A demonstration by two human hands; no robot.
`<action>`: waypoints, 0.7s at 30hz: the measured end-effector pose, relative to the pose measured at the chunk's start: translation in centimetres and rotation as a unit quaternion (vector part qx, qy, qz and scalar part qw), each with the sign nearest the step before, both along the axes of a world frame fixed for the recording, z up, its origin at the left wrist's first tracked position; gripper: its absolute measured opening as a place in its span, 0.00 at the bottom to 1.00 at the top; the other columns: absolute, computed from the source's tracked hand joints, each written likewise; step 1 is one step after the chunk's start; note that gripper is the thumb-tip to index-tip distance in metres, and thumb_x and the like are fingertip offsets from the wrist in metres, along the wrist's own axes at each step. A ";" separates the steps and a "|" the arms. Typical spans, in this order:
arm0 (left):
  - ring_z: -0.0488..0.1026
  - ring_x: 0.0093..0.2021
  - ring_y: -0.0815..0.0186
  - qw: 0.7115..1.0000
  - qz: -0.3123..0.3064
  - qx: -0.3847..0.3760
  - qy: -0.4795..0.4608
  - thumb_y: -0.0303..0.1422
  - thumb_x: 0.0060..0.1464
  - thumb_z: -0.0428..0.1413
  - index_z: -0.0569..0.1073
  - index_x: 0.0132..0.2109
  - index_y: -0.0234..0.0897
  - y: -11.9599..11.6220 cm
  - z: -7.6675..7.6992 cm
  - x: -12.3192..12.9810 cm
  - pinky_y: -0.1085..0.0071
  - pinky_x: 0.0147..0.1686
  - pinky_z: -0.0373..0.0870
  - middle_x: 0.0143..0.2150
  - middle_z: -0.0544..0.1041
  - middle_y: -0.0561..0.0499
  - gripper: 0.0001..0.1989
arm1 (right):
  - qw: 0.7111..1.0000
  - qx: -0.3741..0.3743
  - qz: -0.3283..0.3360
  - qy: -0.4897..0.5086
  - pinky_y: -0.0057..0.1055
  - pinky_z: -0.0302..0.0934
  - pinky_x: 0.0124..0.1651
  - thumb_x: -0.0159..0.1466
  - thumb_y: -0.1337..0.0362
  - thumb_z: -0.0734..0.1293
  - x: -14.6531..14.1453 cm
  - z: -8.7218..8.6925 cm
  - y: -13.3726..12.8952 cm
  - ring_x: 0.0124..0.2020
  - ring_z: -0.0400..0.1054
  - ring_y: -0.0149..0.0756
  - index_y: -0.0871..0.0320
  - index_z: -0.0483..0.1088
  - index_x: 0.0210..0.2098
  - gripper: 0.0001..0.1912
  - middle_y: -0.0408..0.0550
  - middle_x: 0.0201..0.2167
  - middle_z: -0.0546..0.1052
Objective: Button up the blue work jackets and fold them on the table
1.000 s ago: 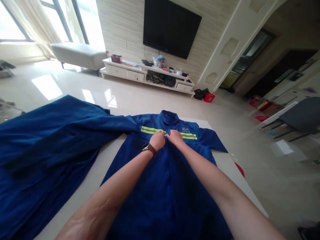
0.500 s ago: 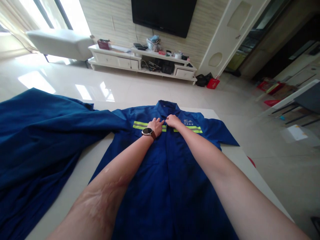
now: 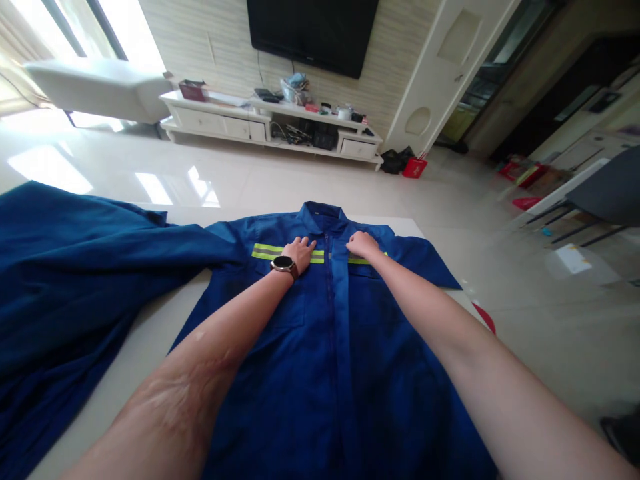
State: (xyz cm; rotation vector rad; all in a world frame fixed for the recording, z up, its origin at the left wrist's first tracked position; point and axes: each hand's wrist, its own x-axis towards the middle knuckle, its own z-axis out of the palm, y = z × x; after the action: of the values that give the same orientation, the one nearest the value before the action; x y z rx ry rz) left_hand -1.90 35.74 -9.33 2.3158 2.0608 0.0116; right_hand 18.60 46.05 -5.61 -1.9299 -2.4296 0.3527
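A blue work jacket (image 3: 280, 353) with yellow-green reflective strips lies spread front up, its collar at the far end. My left hand (image 3: 300, 251), below a wrist watch (image 3: 283, 264), rests flat on the chest strip with fingers spread. My right hand (image 3: 363, 245) is closed on the edge of the jacket's front placket (image 3: 341, 300) and holds it folded over to the right. A zipper (image 3: 329, 287) shows along the uncovered front. The right hand and forearm cover part of the right chest strip.
The jacket lies on a white table (image 3: 150, 333). More blue clothing (image 3: 75, 287) is heaped at the left. Beyond the shiny floor stand a white TV cabinet (image 3: 210, 123), a padded bench (image 3: 100, 90) and a red bag (image 3: 414, 167). A dark chair (image 3: 607, 193) is at the right.
My right hand has moved right, drawing the placket open and baring the zipper. My left hand stays on the chest strip. The whole view has shifted slightly.
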 end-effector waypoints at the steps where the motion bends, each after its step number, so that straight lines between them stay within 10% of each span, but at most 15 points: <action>1: 0.66 0.59 0.51 1.000 -0.003 0.002 0.005 0.25 0.67 0.40 0.61 0.72 0.41 0.0 0.1 0.0 0.61 0.48 0.72 0.61 0.69 0.36 0.29 | 1.000 0.018 0.008 -0.005 0.34 0.67 0.50 0.60 0.67 0.71 -0.4 -0.1 -0.2 0.48 0.74 0.47 0.58 0.78 0.43 0.11 0.56 0.45 0.80; 6: 0.70 0.55 0.51 0.999 -0.022 0.003 0.032 0.27 0.66 0.44 0.67 0.67 0.38 0.4 0.8 0.0 0.61 0.49 0.71 0.58 0.72 0.36 0.25 | 0.986 0.087 0.134 0.036 0.33 0.62 0.59 0.67 0.70 0.65 -4.3 -1.8 0.1 0.58 0.68 0.43 0.58 0.75 0.52 0.15 0.56 0.55 0.75; 13: 0.73 0.54 0.49 0.999 -0.040 -0.007 0.030 0.27 0.61 0.50 0.57 0.74 0.43 1.6 1.6 0.2 0.57 0.50 0.72 0.71 0.63 0.41 0.35 | 0.987 0.065 0.134 0.063 0.28 0.63 0.55 0.70 0.61 0.68 -5.4 -4.2 1.9 0.52 0.70 0.37 0.57 0.75 0.55 0.16 0.52 0.54 0.73; 21: 0.65 0.59 0.42 0.998 -0.028 -0.040 0.029 0.34 0.52 0.61 0.62 0.71 0.41 2.7 1.4 1.5 0.55 0.51 0.72 0.68 0.70 0.44 0.40 | 0.982 0.116 0.146 0.026 0.32 0.64 0.48 0.71 0.60 0.64 -5.7 -3.2 0.6 0.49 0.71 0.40 0.51 0.77 0.44 0.10 0.47 0.49 0.76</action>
State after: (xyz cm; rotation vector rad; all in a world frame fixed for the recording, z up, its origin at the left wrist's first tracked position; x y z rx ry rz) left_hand -0.43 38.41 -7.89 2.3520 1.9800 -0.1389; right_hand 12.91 46.63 -8.83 -1.4582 -2.5872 0.1145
